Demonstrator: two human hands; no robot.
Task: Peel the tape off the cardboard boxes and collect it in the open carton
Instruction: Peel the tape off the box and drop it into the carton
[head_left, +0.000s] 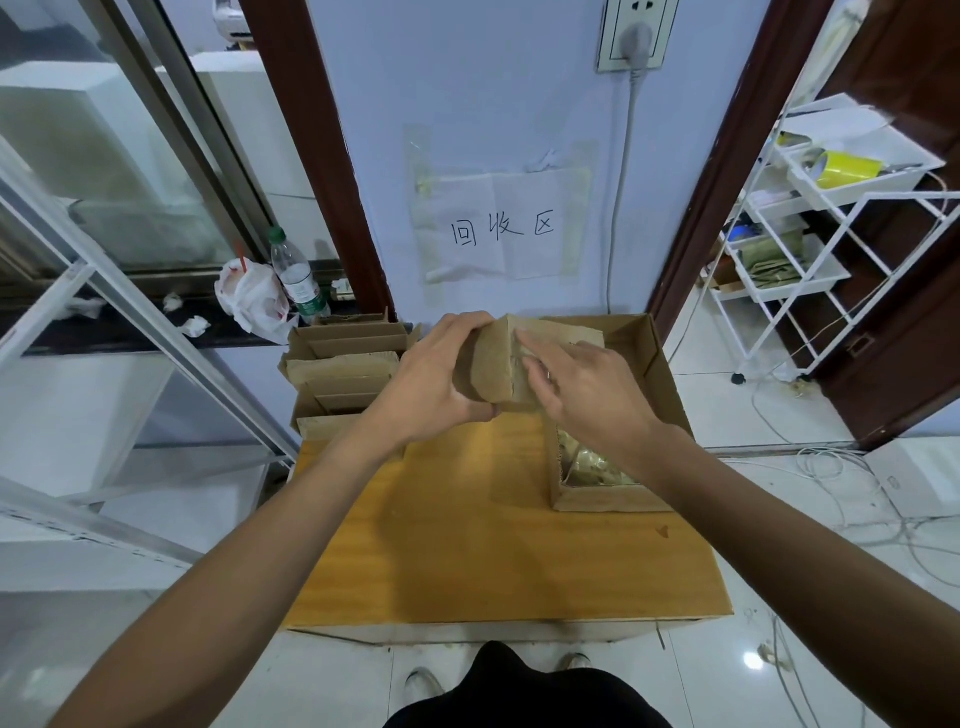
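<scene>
Picking the tape loose looks to be the step in hand. A small cardboard box (498, 364) is held up in the air over the near-left corner of the open carton (668, 374), tilted, with a strip of clear tape (521, 349) running down the face turned toward the person. The left hand (436, 379) grips the box from the side away from the carton, fingers curled over its top edge and thumb tucked beneath. The right hand (587, 395) lies on the taped face, its fingers (531, 344) spread and only lightly bent, the index stretched along the seam. The thumb is hidden, so I cannot tell whether any tape is pinched yet.

Inside the carton, at its near end, sits a heap of crumpled tape (592, 462). The carton stands on a yellow wooden bench (493, 545). To the carton's left, a stack of more cardboard boxes (343, 364) waits.

By my reckoning the next move calls for lifting a free end with a fingernail, pinching it, then pulling low along the seam while the left hand holds the box firm. The drop is short, with the carton just below.
</scene>
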